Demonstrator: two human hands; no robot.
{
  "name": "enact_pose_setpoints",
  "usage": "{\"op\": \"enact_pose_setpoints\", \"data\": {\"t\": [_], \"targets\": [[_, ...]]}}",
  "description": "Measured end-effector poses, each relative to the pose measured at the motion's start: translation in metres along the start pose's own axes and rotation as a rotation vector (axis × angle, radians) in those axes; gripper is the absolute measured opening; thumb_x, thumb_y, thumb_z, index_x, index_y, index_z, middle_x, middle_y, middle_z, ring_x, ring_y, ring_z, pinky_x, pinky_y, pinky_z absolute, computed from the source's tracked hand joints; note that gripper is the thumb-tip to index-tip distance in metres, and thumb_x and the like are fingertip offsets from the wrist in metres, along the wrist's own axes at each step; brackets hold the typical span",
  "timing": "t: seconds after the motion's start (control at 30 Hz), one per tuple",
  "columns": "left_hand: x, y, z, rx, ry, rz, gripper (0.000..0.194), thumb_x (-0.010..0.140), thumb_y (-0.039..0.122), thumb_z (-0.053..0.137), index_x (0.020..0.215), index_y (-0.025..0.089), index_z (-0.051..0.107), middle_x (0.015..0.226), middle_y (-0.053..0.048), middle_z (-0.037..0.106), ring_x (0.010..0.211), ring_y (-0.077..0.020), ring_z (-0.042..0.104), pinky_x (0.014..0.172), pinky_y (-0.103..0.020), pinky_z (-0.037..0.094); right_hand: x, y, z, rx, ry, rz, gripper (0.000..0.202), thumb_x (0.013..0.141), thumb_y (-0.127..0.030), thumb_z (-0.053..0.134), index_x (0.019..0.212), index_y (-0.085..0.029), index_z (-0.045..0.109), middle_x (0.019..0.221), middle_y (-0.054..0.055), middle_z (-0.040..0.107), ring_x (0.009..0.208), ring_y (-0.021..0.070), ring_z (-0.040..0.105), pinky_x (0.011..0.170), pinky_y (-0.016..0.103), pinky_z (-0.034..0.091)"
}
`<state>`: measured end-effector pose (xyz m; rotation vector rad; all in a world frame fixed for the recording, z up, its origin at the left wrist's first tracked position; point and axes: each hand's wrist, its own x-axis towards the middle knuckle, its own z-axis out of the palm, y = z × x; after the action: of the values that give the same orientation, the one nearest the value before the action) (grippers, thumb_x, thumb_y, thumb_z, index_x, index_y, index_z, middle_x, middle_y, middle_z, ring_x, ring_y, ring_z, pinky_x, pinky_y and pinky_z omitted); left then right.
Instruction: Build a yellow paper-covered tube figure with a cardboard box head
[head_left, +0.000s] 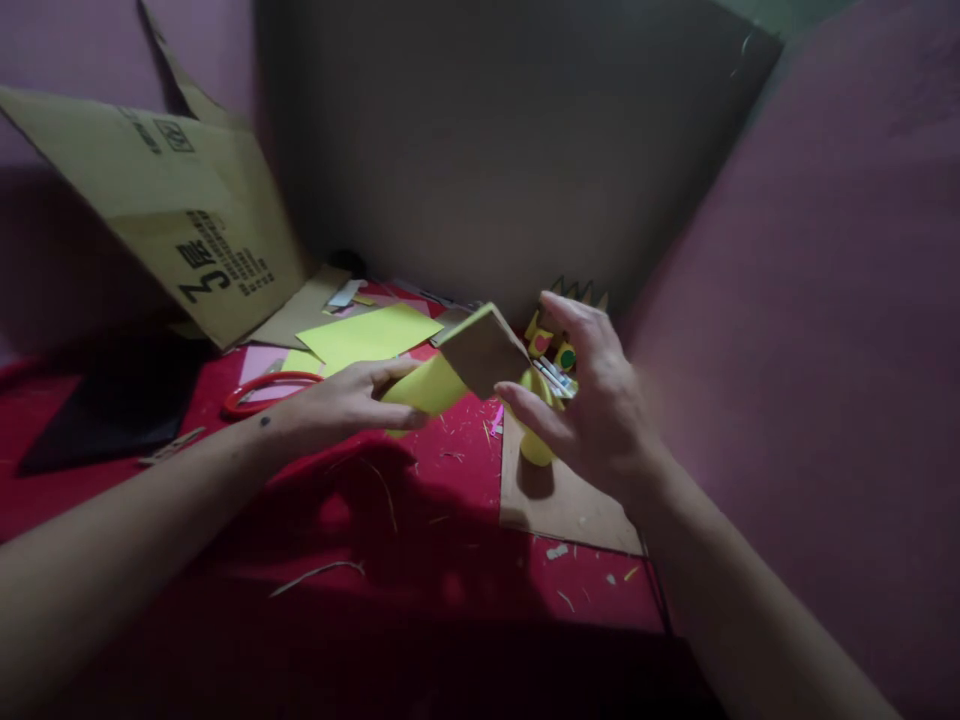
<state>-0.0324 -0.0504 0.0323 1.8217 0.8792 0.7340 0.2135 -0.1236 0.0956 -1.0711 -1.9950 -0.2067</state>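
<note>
My left hand [360, 395] pinches a yellow sheet [427, 388] between thumb and fingers, above the red cloth. Joined to it or overlapping it, a brown cardboard piece [486, 352] with a yellow edge tilts up toward the right; I cannot tell how the two are fixed. My right hand [592, 390] is spread, thumb and fingers wide apart, with the thumb tip close to the cardboard's lower corner. Behind that thumb stands a yellow paper tube-like shape [536, 448], partly hidden, on a flat cardboard base [570, 515].
Red cloth [450, 500] bears scattered scraps. Red-handled scissors [262, 390] and a bright yellow sheet [367, 335] lie to the left, near a large open carton [225, 215]. Small decorated yellow pieces [555, 348] stand behind my right hand. Walls rise at the back and right.
</note>
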Motion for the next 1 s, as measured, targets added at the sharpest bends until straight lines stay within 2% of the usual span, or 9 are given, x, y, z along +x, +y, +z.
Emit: {"op": "enact_pose_setpoints", "data": {"t": [0.13,0.3,0.4,0.5,0.6,0.7,0.77,0.87,1.0], "targets": [[-0.012,0.023,-0.018,0.118,0.072,0.061,0.052,0.073,0.039,0.078,0.121,0.026,0.064,0.113,-0.004,0.068,0.097,-0.0231,0.064,0.078,-0.029,0.051,0.016,-0.001,0.006,0.204,-0.245,0.222,0.075,0.074,-0.037,0.073,0.14,-0.018,0.043,0.122,0.014,0.06,0.106,0.0302,0.061,0.093,0.051,0.051],[-0.024,0.045,-0.031,0.017,0.19,0.099,0.053,0.068,0.03,0.081,0.117,0.023,0.062,0.096,-0.002,0.068,0.08,-0.0178,0.066,0.064,-0.023,0.052,0.006,-0.003,0.015,0.529,-0.261,0.504,0.084,0.068,-0.043,0.079,0.14,-0.023,0.042,0.131,0.014,0.053,0.106,0.028,0.061,0.087,0.045,0.053],[-0.026,0.053,-0.029,-0.115,0.255,0.165,0.062,0.066,0.026,0.081,0.123,0.023,0.056,0.1,-0.002,0.067,0.086,-0.0183,0.067,0.066,-0.022,0.055,-0.002,-0.007,0.021,0.664,-0.311,0.639,0.083,0.062,-0.036,0.081,0.136,-0.024,0.044,0.128,0.013,0.054,0.108,0.0291,0.06,0.089,0.046,0.052],[-0.025,0.059,-0.023,-0.139,0.281,0.237,0.058,0.068,0.028,0.081,0.12,0.021,0.055,0.109,-0.004,0.065,0.094,-0.0197,0.066,0.071,-0.024,0.057,-0.006,-0.008,0.027,0.753,-0.406,0.703,0.085,0.059,-0.033,0.083,0.135,-0.023,0.046,0.127,0.013,0.054,0.107,0.0301,0.06,0.09,0.049,0.051],[-0.024,0.067,-0.018,0.054,0.281,0.35,0.049,0.072,0.032,0.079,0.114,0.019,0.058,0.107,-0.005,0.065,0.095,-0.0201,0.065,0.076,-0.027,0.056,-0.006,-0.006,0.028,0.752,-0.501,0.631,0.088,0.06,-0.038,0.086,0.136,-0.024,0.045,0.13,0.012,0.055,0.116,0.0323,0.056,0.101,0.055,0.045],[-0.023,0.077,-0.012,0.349,0.249,0.495,0.044,0.076,0.031,0.076,0.115,0.02,0.058,0.106,-0.004,0.067,0.095,-0.0194,0.064,0.078,-0.028,0.053,0.0,-0.006,0.024,0.623,-0.496,0.483,0.088,0.061,-0.039,0.088,0.137,-0.026,0.047,0.134,0.011,0.053,0.127,0.0339,0.048,0.109,0.058,0.037],[-0.021,0.083,-0.006,0.475,0.209,0.587,0.045,0.079,0.03,0.074,0.119,0.02,0.055,0.111,-0.005,0.067,0.097,-0.0195,0.064,0.081,-0.029,0.052,0.004,-0.006,0.023,0.615,-0.473,0.378,0.083,0.063,-0.036,0.087,0.137,-0.026,0.049,0.131,0.01,0.055,0.124,0.0321,0.051,0.105,0.055,0.041],[-0.014,0.088,0.005,0.555,0.142,0.66,0.046,0.083,0.029,0.07,0.125,0.021,0.052,0.116,-0.006,0.067,0.1,-0.0195,0.064,0.085,-0.03,0.051,0.01,-0.006,0.025,0.724,-0.411,0.226,0.076,0.068,-0.032,0.083,0.135,-0.026,0.049,0.118,0.006,0.063,0.106,0.0257,0.061,0.09,0.044,0.053],[-0.003,0.089,0.011,0.579,0.095,0.699,0.055,0.084,0.023,0.067,0.134,0.024,0.044,0.122,-0.007,0.064,0.105,-0.0204,0.062,0.089,-0.032,0.051,0.014,-0.001,0.031,0.673,-0.265,0.11,0.066,0.064,-0.027,0.083,0.124,-0.023,0.055,0.112,0.006,0.066,0.094,0.024,0.062,0.084,0.042,0.054]]}}
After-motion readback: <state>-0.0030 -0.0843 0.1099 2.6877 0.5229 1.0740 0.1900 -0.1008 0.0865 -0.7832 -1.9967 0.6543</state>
